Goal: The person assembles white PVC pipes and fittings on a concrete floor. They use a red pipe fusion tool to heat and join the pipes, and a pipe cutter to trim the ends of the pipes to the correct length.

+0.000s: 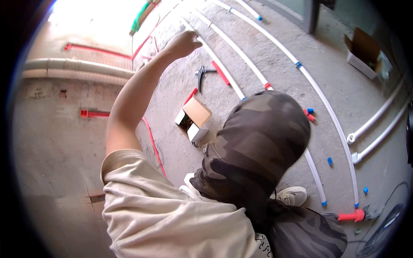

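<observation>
My left arm, in a cream sleeve, reaches out to the upper left. At its end my left hand [182,44] is closed, its fingers curled beside a long white pipe [215,58] on the concrete floor. Whether the fingertips grip the pipe or something small cannot be made out. Below the hand lies a dark hand tool with a curved handle [200,79], and near it a short red tube [220,72] against the pipe. An opened small box [198,112] stands closer to me, its contents dark. My right hand is not in view.
Camouflage-clad legs [266,129] and a shoe [292,195] fill the centre and lower right. More white pipes [316,86] with blue and red fittings curve along the floor. Red conduits [99,50] run at left. A carton [363,53], a red-handled power tool [352,216] and cable [380,236] lie right.
</observation>
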{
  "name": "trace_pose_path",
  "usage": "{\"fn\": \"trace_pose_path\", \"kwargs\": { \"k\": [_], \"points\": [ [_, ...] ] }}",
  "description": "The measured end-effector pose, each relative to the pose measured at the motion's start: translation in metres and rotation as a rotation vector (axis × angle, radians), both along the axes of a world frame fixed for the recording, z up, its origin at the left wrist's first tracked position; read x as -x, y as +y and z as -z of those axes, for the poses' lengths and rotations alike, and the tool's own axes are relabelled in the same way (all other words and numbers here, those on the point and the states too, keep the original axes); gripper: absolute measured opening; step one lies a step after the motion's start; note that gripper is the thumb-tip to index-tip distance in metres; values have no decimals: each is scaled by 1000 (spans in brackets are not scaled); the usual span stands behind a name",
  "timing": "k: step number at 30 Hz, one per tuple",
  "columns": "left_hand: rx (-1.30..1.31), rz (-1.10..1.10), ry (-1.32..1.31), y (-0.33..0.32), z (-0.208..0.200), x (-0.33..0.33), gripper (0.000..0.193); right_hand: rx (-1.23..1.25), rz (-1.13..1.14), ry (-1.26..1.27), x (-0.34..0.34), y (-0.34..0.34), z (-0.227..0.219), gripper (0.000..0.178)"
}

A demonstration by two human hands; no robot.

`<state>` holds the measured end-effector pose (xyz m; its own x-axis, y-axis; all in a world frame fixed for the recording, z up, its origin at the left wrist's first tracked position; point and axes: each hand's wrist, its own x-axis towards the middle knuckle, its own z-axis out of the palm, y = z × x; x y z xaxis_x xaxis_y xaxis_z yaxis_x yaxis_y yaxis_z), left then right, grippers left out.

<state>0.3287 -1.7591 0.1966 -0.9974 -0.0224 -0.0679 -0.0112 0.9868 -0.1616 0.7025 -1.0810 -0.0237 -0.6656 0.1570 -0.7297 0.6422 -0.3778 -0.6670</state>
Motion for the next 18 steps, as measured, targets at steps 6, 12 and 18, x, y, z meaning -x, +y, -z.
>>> {"fn": "trace_pose_path", "kwargs": {
  "k": [6, 12, 18],
  "points": [
    [-591, -691, -210, -231, 169, -44, 37, 85, 112, -124, 77, -132, -6, 28],
    [-395, -559, -235, -282, 368, 104, 34, 207, 443, -220, 168, -227, -21, 37],
    [-310, -676, -25, -237, 404, 121, 44, -130, 252, -131, 148, -316, -137, 31]
  ]
}}
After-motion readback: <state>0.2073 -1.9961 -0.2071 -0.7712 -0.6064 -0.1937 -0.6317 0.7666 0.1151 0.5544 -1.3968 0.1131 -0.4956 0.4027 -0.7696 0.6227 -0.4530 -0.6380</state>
